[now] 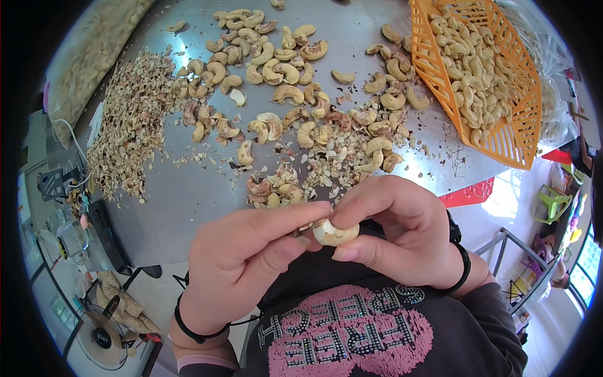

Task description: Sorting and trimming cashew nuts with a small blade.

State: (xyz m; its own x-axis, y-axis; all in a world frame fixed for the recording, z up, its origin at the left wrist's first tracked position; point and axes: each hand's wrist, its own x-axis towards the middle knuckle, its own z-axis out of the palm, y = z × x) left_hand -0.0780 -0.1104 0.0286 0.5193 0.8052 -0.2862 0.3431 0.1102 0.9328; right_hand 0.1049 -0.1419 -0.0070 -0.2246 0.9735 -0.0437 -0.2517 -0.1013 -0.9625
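Close to my chest, my right hand (402, 229) pinches a cashew nut (340, 235) between thumb and fingers. Pale white shows on the nut's left end, and the rest is yellowish. My left hand (245, 248) is closed at that white end, thumb against fingers; a small dark bit shows between its fingertips, too little to name. Just beyond my hands lie brown and cream peel flakes (333, 163) with several unevenly coloured cashews (286, 191) among them. More loose cashews (276, 69) are scattered over the metal table (188, 220).
A large heap of peel flakes (129, 119) covers the table's left side. Behind it leans a clear bag of nuts (94, 56). An orange plastic basket (524, 135) full of pale cashews stands at the far right, beside clear plastic bags (556, 107). A fan (100, 339) is at lower left.
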